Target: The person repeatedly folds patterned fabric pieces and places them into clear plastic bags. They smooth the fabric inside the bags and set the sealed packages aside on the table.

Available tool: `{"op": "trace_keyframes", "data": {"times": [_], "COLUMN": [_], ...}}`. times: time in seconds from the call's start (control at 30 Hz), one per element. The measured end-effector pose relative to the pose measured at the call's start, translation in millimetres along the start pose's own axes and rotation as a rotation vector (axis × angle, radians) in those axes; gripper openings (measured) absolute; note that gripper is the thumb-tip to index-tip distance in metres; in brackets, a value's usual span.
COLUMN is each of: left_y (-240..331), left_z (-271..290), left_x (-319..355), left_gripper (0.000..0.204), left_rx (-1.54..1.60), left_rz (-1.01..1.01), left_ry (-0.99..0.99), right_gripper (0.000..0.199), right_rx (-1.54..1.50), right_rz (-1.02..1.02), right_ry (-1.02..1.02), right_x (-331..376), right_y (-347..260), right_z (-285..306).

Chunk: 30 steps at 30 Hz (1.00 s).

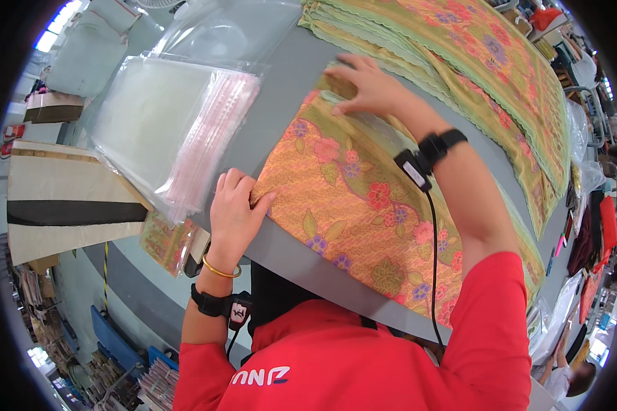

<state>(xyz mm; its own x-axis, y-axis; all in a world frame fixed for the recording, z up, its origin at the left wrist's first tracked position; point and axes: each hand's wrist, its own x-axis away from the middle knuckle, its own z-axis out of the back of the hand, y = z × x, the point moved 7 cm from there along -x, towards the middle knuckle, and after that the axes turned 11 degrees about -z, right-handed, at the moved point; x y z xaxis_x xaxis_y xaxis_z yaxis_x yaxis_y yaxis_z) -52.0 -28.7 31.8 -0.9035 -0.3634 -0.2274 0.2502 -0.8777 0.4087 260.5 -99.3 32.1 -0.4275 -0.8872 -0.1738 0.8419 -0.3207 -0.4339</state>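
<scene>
A folded floral cloth (pixel 370 205) in yellow, orange and green lies across the grey table in front of me. My left hand (pixel 234 211) pinches its left corner between thumb and curled fingers. At the far edge of the same cloth, my right hand (pixel 371 88) reaches over with thumb and fingers apart, slightly blurred at the tips. Olive fabric shows in the gap between them. Beyond, to the right, a layered stack of similar cloths (pixel 452 61) with scalloped green edges spreads over the table.
A pile of clear plastic bags (pixel 158 123) with pinkish edges lies left on the table (pixel 271 103). Farther back is more clear plastic sheeting (pixel 219 31). A pale board with a black band (pixel 75 212) and a packed patterned cloth (pixel 164 241) sit at the left.
</scene>
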Motion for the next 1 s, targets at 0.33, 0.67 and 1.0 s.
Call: {"op": "trace_keyframes", "data": {"times": [0.33, 0.67, 1.0], "left_y": [-134.5, 94.2, 268.7], "left_z": [126.7, 117.0, -68.2], "left_x": [-91.5, -17.8, 63.2], "left_gripper": [0.013, 0.033, 0.02], "left_rx": [0.426, 0.25, 0.222], "left_rz": [0.148, -0.426, -0.96], "left_ry": [0.326, 0.141, -0.297], "right_gripper": [0.029, 0.008, 0.022], "right_rx": [-0.442, 0.045, 0.201], "right_rz": [0.158, 0.388, 0.172], "right_ry": [-0.132, 0.081, 0.068], "right_x": [-150.7, 54.7, 269.5], "right_y": [-59.2, -38.7, 46.3], "right_z": [52.2, 201.2, 124.7]}}
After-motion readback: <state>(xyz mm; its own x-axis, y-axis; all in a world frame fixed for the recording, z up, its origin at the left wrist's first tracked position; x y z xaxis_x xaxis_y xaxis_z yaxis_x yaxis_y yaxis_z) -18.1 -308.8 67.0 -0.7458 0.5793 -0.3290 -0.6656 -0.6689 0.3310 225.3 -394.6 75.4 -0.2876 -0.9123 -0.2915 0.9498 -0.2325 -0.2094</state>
